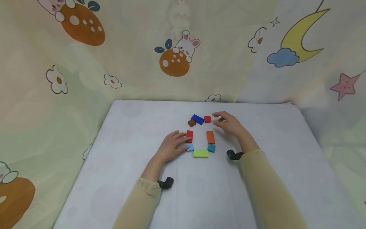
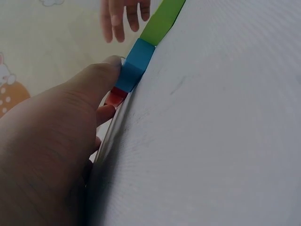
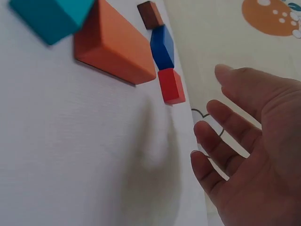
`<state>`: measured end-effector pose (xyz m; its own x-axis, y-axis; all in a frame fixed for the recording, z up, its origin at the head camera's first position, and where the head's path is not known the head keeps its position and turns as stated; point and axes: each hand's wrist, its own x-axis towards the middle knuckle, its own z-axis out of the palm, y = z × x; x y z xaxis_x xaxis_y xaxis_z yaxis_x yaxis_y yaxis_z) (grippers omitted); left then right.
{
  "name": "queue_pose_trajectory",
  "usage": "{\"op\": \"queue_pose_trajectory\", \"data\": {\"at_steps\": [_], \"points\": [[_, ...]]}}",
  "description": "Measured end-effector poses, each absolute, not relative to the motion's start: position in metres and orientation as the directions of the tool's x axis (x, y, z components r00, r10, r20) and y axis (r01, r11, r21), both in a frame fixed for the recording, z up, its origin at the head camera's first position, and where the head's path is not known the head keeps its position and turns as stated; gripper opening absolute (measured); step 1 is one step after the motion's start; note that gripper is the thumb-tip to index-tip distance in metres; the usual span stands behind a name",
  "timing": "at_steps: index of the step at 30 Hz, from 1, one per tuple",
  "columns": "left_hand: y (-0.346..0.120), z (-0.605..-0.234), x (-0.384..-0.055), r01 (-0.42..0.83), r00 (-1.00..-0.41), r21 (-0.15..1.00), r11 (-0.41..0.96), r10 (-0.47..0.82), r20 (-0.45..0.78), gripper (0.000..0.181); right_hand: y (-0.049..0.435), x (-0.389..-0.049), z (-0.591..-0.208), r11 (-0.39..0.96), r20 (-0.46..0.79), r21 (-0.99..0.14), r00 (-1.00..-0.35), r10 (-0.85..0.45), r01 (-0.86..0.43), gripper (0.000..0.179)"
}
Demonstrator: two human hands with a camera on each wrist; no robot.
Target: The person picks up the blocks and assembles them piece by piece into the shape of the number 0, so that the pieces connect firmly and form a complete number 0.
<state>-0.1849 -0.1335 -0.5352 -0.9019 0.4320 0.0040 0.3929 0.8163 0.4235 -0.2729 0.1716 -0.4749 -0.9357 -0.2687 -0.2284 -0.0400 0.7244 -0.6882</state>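
My left hand (image 1: 172, 147) lies at the left of a ring of blocks, its fingertips on or beside a long red block (image 1: 189, 136) and its thumb at a light blue block (image 1: 190, 147). In the left wrist view the thumb touches the blue block (image 2: 135, 65), with the red one just past it. My right hand (image 1: 229, 123) hovers with loosely bent fingers and holds nothing. Close to it is a small red block (image 1: 207, 119); a dark blue block (image 1: 198, 119) and a brown block (image 1: 192, 123) adjoin that one.
An orange block (image 1: 210, 137) and a teal block (image 1: 211, 148) form the right side. A lime green block (image 1: 201, 154) lies at the near end. All rest on a white-covered table (image 1: 114, 165), with a patterned cloth (image 1: 137, 63) hanging behind.
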Motion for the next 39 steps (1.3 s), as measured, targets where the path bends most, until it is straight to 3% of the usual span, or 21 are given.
{"op": "queue_pose_trajectory", "data": {"at_steps": [10,20,39], "points": [[-0.131,-0.539,-0.185,0.393,-0.904,0.404,0.826,0.427,0.007,0.049,0.161,-0.304,-0.485,0.799,-0.299,-0.599,-0.910,-0.288,-0.056,0.049],[-0.133,-0.535,-0.186,0.390,-0.904,0.410,0.825,0.427,0.003,0.049,0.154,-0.312,-0.491,0.825,-0.269,-0.558,-0.921,-0.284,-0.091,0.042],[-0.133,-0.536,-0.186,0.396,-0.904,0.407,0.823,0.427,0.014,0.048,0.164,-0.298,-0.489,0.782,-0.296,-0.621,-0.911,-0.288,-0.045,0.040]]}}
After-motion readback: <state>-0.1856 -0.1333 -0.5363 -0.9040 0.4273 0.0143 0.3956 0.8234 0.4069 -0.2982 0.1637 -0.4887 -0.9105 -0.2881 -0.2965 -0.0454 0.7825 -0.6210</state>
